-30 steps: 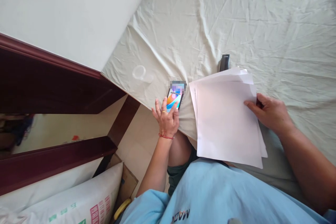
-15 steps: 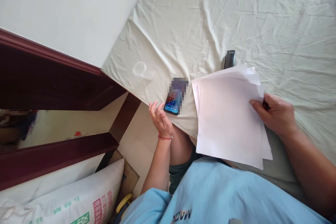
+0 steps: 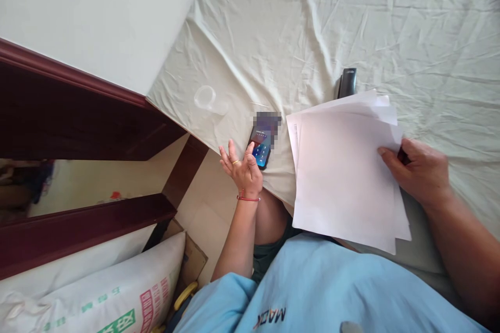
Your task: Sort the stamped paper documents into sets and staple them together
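Observation:
My left hand point(image 3: 245, 169) is spread, with its index finger over the lit screen of a smartphone point(image 3: 264, 140). The phone lies face up on the pale bed sheet point(image 3: 273, 26), its upper part blurred out. A keypad shows on the screen; I cannot tell whether the finger touches it. In my right hand point(image 3: 422, 169) is a small stack of white paper sheets point(image 3: 344, 171), pinched at the right edge with the thumb on top. The sheets are slightly fanned, and some print shows at their left edge.
Beyond the papers lies a black object point(image 3: 347, 82), partly covered by them. A clear plastic cup point(image 3: 209, 100) rests on its side near the sheet's left edge. Dark red wooden furniture point(image 3: 78, 109) and a printed white sack point(image 3: 113, 286) are at the left.
My left hand has moved up and right, and its index finger now reaches over the phone's screen. The fingers have spread apart. My right hand still holds the papers.

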`<control>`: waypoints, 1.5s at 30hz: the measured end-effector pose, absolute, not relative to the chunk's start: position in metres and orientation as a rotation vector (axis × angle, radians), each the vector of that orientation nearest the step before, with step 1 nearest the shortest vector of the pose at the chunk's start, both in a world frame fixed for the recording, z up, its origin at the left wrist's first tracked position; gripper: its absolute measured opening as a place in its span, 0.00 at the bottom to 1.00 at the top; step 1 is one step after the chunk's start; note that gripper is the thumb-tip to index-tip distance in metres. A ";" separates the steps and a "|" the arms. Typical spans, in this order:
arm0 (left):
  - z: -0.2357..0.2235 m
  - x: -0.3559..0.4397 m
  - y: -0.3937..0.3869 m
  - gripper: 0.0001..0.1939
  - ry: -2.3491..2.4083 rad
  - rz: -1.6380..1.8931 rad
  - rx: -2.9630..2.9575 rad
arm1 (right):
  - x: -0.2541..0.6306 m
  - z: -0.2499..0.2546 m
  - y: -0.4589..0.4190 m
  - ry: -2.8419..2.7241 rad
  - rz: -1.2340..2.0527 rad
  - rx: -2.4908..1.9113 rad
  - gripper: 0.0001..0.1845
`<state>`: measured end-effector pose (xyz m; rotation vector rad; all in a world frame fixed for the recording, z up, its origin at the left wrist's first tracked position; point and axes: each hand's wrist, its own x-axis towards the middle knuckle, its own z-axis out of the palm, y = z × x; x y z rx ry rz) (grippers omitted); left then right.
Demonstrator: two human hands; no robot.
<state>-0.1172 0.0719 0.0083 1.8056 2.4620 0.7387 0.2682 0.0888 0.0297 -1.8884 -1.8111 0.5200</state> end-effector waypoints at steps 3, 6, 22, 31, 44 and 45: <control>0.006 -0.118 0.071 0.35 2.473 0.756 1.825 | 0.271 0.024 0.089 -1.835 0.464 -1.826 0.22; 0.004 -0.118 0.070 0.38 2.466 0.775 1.837 | 0.274 0.016 0.090 -1.823 0.376 -1.719 0.22; 0.001 -0.121 0.070 0.40 2.431 0.810 1.889 | 0.275 0.011 0.091 -1.889 0.237 -1.575 0.21; 0.002 -0.120 0.070 0.37 2.442 0.786 1.892 | 0.275 0.010 0.090 -1.884 0.252 -1.600 0.21; 0.001 -0.123 0.069 0.41 2.428 1.080 2.006 | 0.275 0.014 0.089 -1.792 0.407 -1.733 0.24; 0.001 -0.124 0.068 0.40 2.421 1.141 2.019 | 0.274 0.016 0.089 -1.764 0.450 -1.765 0.24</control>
